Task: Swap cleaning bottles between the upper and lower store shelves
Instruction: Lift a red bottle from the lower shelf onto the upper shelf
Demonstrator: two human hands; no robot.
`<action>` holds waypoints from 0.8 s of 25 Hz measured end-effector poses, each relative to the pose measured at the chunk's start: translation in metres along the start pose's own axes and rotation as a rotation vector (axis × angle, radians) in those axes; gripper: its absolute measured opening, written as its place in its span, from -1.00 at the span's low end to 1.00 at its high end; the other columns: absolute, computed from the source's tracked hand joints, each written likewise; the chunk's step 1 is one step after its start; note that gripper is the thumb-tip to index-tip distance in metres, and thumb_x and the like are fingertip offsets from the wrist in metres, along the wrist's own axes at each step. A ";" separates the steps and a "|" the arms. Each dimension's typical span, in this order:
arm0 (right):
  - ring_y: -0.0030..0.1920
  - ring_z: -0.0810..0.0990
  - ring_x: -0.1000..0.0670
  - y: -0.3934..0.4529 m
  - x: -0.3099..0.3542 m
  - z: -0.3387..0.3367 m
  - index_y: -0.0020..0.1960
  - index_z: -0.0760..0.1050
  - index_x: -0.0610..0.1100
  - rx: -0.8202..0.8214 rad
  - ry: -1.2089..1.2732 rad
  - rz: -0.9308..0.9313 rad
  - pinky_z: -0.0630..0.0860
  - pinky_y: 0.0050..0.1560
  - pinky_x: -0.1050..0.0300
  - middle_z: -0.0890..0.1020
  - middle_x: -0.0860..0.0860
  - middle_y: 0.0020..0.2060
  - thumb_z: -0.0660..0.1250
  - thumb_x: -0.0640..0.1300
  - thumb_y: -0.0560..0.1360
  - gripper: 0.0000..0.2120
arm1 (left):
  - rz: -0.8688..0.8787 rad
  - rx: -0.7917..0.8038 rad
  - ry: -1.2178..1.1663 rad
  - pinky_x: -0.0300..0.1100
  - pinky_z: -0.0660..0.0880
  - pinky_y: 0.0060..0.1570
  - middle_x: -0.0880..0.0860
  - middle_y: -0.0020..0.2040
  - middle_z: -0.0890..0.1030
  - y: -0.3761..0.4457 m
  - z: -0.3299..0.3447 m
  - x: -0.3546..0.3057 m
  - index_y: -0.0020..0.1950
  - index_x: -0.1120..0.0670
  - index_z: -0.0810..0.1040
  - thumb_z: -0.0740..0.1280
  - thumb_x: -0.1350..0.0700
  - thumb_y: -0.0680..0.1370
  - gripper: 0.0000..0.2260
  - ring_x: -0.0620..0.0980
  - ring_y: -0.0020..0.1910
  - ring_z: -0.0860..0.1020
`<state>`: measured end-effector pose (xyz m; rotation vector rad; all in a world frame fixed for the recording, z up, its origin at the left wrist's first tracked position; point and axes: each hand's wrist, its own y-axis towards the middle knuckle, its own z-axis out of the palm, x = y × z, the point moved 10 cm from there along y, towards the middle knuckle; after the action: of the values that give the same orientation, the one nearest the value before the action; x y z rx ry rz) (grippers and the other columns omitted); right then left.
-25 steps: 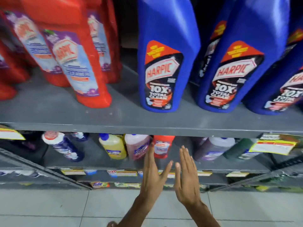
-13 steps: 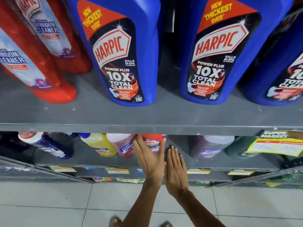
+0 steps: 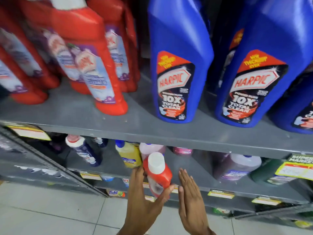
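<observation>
Left hand fingers (image 3: 138, 173): wrapped round the red bottle (image 3: 158, 175), thumb on its right side.
Right hand (image 3: 190, 199): flat, fingers straight and together, beside the bottle, holding nothing.
Red bottle: white cap (image 3: 156, 161) pointing up toward the camera, long axis tilted, before the lower shelf (image 3: 220, 185).
Upper shelf (image 3: 135, 126): red and blue bottles (image 3: 179, 68) upright.

Upper shelf (image 3: 135, 128) carries red bottles (image 3: 94, 72) and blue Harpic bottles (image 3: 177, 68); lower shelf (image 3: 194, 177) carries mixed cleaner bottles (image 3: 128, 156).

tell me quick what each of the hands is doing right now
Left hand: closed around the small red bottle with the white cap, in front of the lower shelf.
Right hand: open, fingers flat, holding nothing.
</observation>
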<state>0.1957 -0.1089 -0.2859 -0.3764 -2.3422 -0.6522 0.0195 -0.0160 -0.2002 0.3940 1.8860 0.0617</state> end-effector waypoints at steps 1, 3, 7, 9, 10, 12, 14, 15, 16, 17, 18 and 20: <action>0.64 0.38 0.03 0.006 0.038 -0.003 0.61 0.39 -0.13 -0.029 0.042 -0.091 0.22 0.67 0.10 0.41 0.06 0.64 0.06 -0.06 0.76 -0.54 | 0.040 -0.040 -0.046 -0.21 0.63 0.21 -0.08 0.22 0.61 0.007 -0.037 -0.024 0.43 -0.02 0.48 0.67 -0.17 0.29 -0.22 0.00 0.22 0.64; 0.58 0.47 -0.01 0.017 0.088 -0.015 0.54 0.48 -0.15 -0.080 0.098 -0.197 0.32 0.63 0.06 0.52 0.03 0.56 0.07 -0.05 0.77 -0.57 | 0.128 -0.066 -0.090 -0.40 0.55 0.07 -0.16 0.12 0.59 0.025 -0.078 -0.071 0.34 -0.07 0.50 0.70 -0.07 0.30 -0.32 -0.11 0.13 0.65; 0.59 0.47 -0.05 0.054 0.203 -0.031 0.52 0.49 -0.16 -0.141 0.182 -0.404 0.35 0.61 0.02 0.51 0.02 0.57 0.11 -0.09 0.75 -0.59 | 0.229 -0.209 -0.132 -0.06 0.64 0.13 0.04 0.11 0.61 0.067 -0.172 -0.134 0.27 0.08 0.56 0.67 -0.03 0.36 -0.44 0.02 0.09 0.69; 0.63 0.41 -0.05 0.080 0.257 -0.027 0.56 0.45 -0.18 -0.118 0.141 -0.503 0.29 0.64 -0.01 0.49 -0.03 0.59 0.14 -0.12 0.74 -0.57 | 0.252 -0.264 -0.147 -0.02 0.66 0.14 0.13 0.14 0.62 0.090 -0.215 -0.156 0.27 0.03 0.57 0.66 -0.06 0.40 -0.48 0.10 0.10 0.70; 0.65 0.37 -0.03 0.095 0.277 -0.023 0.58 0.43 -0.19 -0.108 0.111 -0.522 0.25 0.66 -0.01 0.47 -0.04 0.60 0.15 -0.13 0.74 -0.56 | 0.272 -0.287 -0.125 -0.15 0.64 0.13 0.13 0.16 0.64 0.101 -0.232 -0.166 0.28 -0.03 0.57 0.65 -0.08 0.41 -0.49 0.05 0.12 0.70; 0.68 0.29 0.01 0.120 0.299 -0.009 0.62 0.38 -0.19 -0.079 0.043 -0.496 0.20 0.68 0.00 0.43 -0.02 0.63 0.19 -0.14 0.74 -0.54 | 0.294 -0.350 -0.043 -0.32 0.58 0.12 0.06 0.23 0.65 0.123 -0.260 -0.180 0.29 -0.13 0.54 0.63 -0.14 0.42 -0.50 -0.07 0.19 0.66; 0.68 0.29 0.02 0.136 0.310 0.008 0.63 0.37 -0.19 -0.066 -0.054 -0.474 0.23 0.68 -0.01 0.43 -0.03 0.63 0.19 -0.13 0.75 -0.54 | 0.278 -0.400 -0.027 -0.13 0.63 0.22 0.01 0.25 0.65 0.145 -0.276 -0.178 0.27 -0.17 0.53 0.61 -0.22 0.41 -0.49 -0.11 0.22 0.65; 0.66 0.34 0.00 0.141 0.313 0.016 0.61 0.39 -0.20 -0.072 -0.117 -0.470 0.26 0.67 -0.01 0.45 -0.06 0.61 0.16 -0.11 0.75 -0.55 | 0.265 -0.425 -0.016 0.00 0.65 0.24 0.02 0.24 0.65 0.156 -0.282 -0.173 0.26 -0.14 0.55 0.60 -0.25 0.39 -0.48 -0.05 0.21 0.66; 0.63 0.41 -0.02 0.145 0.315 0.022 0.59 0.43 -0.21 -0.083 -0.176 -0.468 0.29 0.65 0.00 0.49 -0.08 0.58 0.14 -0.10 0.75 -0.55 | 0.255 -0.445 0.001 0.10 0.65 0.23 0.03 0.23 0.66 0.166 -0.285 -0.169 0.27 -0.08 0.56 0.60 -0.27 0.38 -0.44 0.01 0.20 0.68; 0.59 0.47 -0.04 0.147 0.316 0.027 0.56 0.47 -0.22 -0.099 -0.223 -0.465 0.32 0.62 0.00 0.53 -0.09 0.55 0.13 -0.08 0.75 -0.55 | 0.244 -0.457 0.020 0.16 0.65 0.23 0.03 0.22 0.66 0.174 -0.286 -0.164 0.29 -0.03 0.56 0.59 -0.30 0.37 -0.39 0.06 0.19 0.69; 0.56 0.51 -0.05 0.148 0.317 0.030 0.54 0.50 -0.21 -0.118 -0.259 -0.458 0.37 0.60 -0.01 0.56 -0.09 0.53 0.14 -0.08 0.74 -0.56 | 0.231 -0.457 0.047 0.19 0.64 0.23 0.04 0.22 0.66 0.182 -0.285 -0.162 0.32 0.00 0.55 0.59 -0.33 0.36 -0.33 0.09 0.20 0.69; 0.52 0.56 -0.05 0.148 0.317 0.033 0.51 0.54 -0.20 -0.155 -0.299 -0.439 0.45 0.53 -0.06 0.60 -0.08 0.50 0.16 -0.07 0.74 -0.57 | 0.211 -0.442 0.142 0.19 0.62 0.27 0.05 0.27 0.64 0.192 -0.281 -0.164 0.41 0.03 0.52 0.56 -0.35 0.35 -0.24 0.12 0.26 0.66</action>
<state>0.0087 0.0617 -0.0426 -0.0202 -2.6961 -1.0504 -0.1465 0.1578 0.0915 0.2860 1.8969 0.6501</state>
